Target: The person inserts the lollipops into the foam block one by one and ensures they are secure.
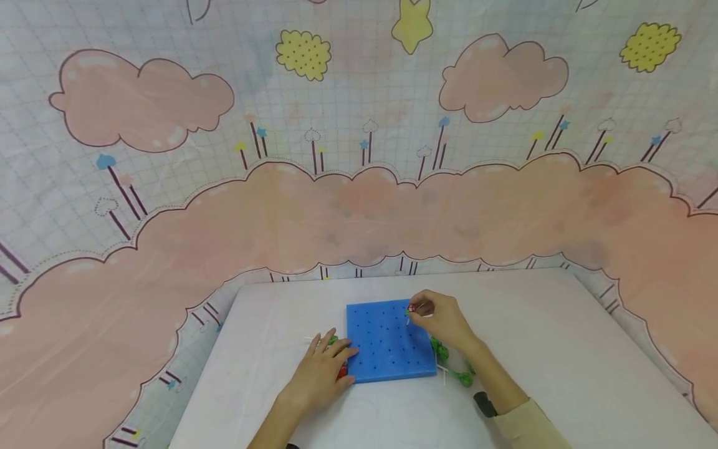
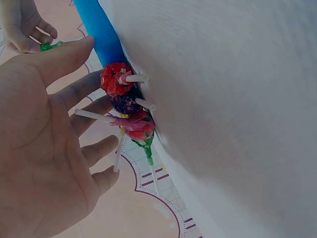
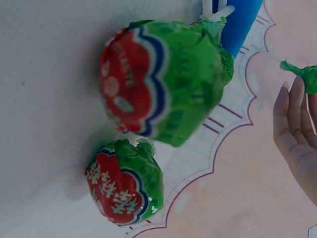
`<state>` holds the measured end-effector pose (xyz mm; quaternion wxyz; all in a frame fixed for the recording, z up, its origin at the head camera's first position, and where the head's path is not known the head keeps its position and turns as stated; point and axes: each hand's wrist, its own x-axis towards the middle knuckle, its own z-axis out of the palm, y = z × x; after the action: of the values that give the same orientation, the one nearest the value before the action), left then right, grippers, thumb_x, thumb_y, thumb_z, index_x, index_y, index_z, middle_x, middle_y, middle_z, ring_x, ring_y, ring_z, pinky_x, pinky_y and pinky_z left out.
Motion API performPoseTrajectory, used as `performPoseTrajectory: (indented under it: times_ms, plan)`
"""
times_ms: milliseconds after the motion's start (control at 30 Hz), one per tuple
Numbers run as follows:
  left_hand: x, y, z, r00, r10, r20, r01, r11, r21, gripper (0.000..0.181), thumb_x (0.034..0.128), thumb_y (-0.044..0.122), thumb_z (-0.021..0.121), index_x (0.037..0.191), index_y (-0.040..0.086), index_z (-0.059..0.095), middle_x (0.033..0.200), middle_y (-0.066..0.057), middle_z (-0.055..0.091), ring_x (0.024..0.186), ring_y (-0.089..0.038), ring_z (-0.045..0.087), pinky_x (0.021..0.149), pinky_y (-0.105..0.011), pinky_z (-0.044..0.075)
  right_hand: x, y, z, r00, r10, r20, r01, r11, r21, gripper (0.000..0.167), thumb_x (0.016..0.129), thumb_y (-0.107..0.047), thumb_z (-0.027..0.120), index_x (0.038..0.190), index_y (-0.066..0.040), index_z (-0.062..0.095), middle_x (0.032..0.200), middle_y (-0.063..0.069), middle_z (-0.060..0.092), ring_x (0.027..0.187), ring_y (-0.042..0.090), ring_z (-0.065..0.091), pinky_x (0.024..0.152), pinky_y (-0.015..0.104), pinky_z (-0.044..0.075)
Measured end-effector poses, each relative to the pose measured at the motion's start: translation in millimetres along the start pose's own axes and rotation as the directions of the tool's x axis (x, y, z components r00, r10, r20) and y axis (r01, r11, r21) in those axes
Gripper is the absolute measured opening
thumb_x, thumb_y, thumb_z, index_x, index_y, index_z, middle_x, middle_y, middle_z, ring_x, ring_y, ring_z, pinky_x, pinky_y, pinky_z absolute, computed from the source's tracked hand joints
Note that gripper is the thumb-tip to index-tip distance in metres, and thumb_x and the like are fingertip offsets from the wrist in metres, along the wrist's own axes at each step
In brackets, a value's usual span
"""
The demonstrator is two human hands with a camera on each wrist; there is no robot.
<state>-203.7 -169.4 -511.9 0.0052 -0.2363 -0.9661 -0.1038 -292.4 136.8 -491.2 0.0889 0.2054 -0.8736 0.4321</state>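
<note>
Red and green wrapping covers the lollipop [image 1: 412, 308] pinched between the thumb and fingers of the right hand [image 1: 444, 317], above the far right part of a blue board [image 1: 387, 343]; its white stick points down, though I cannot tell whether the tip touches. The head view shows the rows of small holes in the board, which lies between the two hands. The left hand [image 1: 320, 375] has its fingers spread, the fingertips at the board's left edge. Only its wrist view reveals the little row beside that palm: a red lollipop [image 2: 116, 79], a dark purple lollipop [image 2: 125, 102] and a pink lollipop [image 2: 139, 128], with a green wrapper twist [image 2: 143, 143] below. Under the right forearm, the head view gives mere green lumps; the right wrist view shows the nearer lollipop [image 3: 190, 84] and a second green-and-red lollipop [image 3: 148, 178] (the lettering on their wrappers large). Beneath everything is a white table [image 1: 275, 318], and beyond both hands hangs a cloud-printed backdrop [image 1: 314, 218].
</note>
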Motion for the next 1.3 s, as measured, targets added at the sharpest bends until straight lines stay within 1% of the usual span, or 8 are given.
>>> performPoseTrajectory:
  times_ms: [100, 233, 467, 667, 833, 967, 1200, 1300]
  plan:
    - [-0.1, -0.6, 0.1, 1.0, 0.009, -0.01, -0.009, 1.0, -0.007, 0.054, 0.0986, 0.038, 0.072, 0.146, 0.016, 0.061, 0.155, -0.011, 0.052, 0.153, -0.045, 0.03, 0.123, -0.067, 0.021, 1.4, 1, 1, 1.0, -0.011, 0.0, 0.011, 1.0, -0.005, 0.02, 0.091, -0.015, 0.081, 0.109, -0.015, 0.073, 0.096, -0.006, 0.072, 0.089, 0.013, 0.069, 0.078, 0.025, 0.06]
    - [-0.7, -0.1, -0.1, 1.0, 0.016, -0.013, -0.016, 1.0, -0.017, 0.054, 0.0985, 0.037, 0.072, 0.146, 0.014, 0.061, 0.155, -0.012, 0.053, 0.152, -0.046, 0.031, 0.123, -0.068, 0.021, 2.1, 0, 1, 1.0, -0.002, 0.011, 0.002, 1.0, -0.006, 0.02, 0.091, -0.015, 0.081, 0.109, -0.015, 0.073, 0.096, -0.006, 0.072, 0.089, 0.012, 0.069, 0.078, 0.024, 0.06]
    - [-1.9, 1.9, -2.5, 1.0, 0.007, -0.005, -0.007, 1.0, 0.001, 0.053, 0.0988, 0.038, 0.072, 0.146, 0.015, 0.061, 0.155, -0.01, 0.053, 0.153, -0.044, 0.031, 0.123, -0.066, 0.022, 2.5, 3, 4, 1.0, 0.014, 0.015, -0.014, 1.0, -0.021, 0.019, 0.091, -0.015, 0.082, 0.108, -0.016, 0.073, 0.094, -0.006, 0.072, 0.088, 0.01, 0.068, 0.079, 0.025, 0.059]
    - [-3.0, 2.8, -3.9, 1.0, 0.005, -0.006, -0.005, 1.0, 0.003, 0.053, 0.0987, 0.038, 0.072, 0.146, 0.015, 0.061, 0.155, -0.01, 0.053, 0.153, -0.043, 0.031, 0.124, -0.065, 0.022, 3.3, 5, 7, 1.0, 0.02, 0.01, -0.02, 1.0, -0.015, 0.02, 0.09, -0.014, 0.082, 0.108, -0.015, 0.074, 0.094, -0.005, 0.072, 0.087, 0.012, 0.068, 0.077, 0.025, 0.059]
    - [-2.0, 2.8, -2.6, 1.0, -0.001, 0.001, 0.001, 1.0, -0.011, 0.053, 0.0986, 0.036, 0.072, 0.146, 0.015, 0.061, 0.155, -0.01, 0.052, 0.154, -0.043, 0.03, 0.124, -0.065, 0.022, 3.7, 9, 8, 1.0, 0.011, 0.014, -0.011, 1.0, -0.004, 0.02, 0.089, -0.014, 0.082, 0.107, -0.014, 0.074, 0.093, -0.004, 0.073, 0.086, 0.013, 0.068, 0.076, 0.025, 0.059]
    - [-1.2, 2.3, -0.8, 1.0, -0.009, 0.009, 0.009, 1.0, -0.006, 0.053, 0.0997, 0.038, 0.071, 0.147, 0.017, 0.061, 0.157, -0.009, 0.051, 0.155, -0.042, 0.029, 0.125, -0.065, 0.02, 3.8, 10, 9, 1.0, 0.015, 0.021, -0.015, 1.0, -0.011, 0.02, 0.09, -0.015, 0.082, 0.108, -0.015, 0.074, 0.093, -0.005, 0.072, 0.086, 0.013, 0.068, 0.076, 0.025, 0.059]
    - [-1.4, 1.8, -0.4, 1.0, 0.005, -0.01, -0.005, 1.0, -0.015, 0.053, 0.0987, 0.037, 0.072, 0.146, 0.015, 0.061, 0.155, -0.012, 0.052, 0.153, -0.045, 0.03, 0.123, -0.068, 0.022, 3.9, 11, 11, 1.0, 0.013, 0.026, -0.013, 1.0, -0.027, 0.021, 0.089, -0.015, 0.082, 0.108, -0.014, 0.074, 0.092, -0.006, 0.071, 0.085, 0.012, 0.067, 0.075, 0.025, 0.059]
    - [-2.2, 2.1, -0.4, 1.0, 0.006, -0.008, -0.006, 1.0, -0.015, 0.053, 0.0987, 0.037, 0.072, 0.146, 0.015, 0.061, 0.155, -0.011, 0.052, 0.153, -0.045, 0.03, 0.123, -0.068, 0.023, 3.3, 11, 12, 0.999, 0.021, 0.036, -0.019, 0.999, -0.033, 0.021, 0.089, -0.014, 0.082, 0.108, -0.014, 0.074, 0.092, -0.007, 0.071, 0.084, 0.011, 0.066, 0.075, 0.024, 0.059]
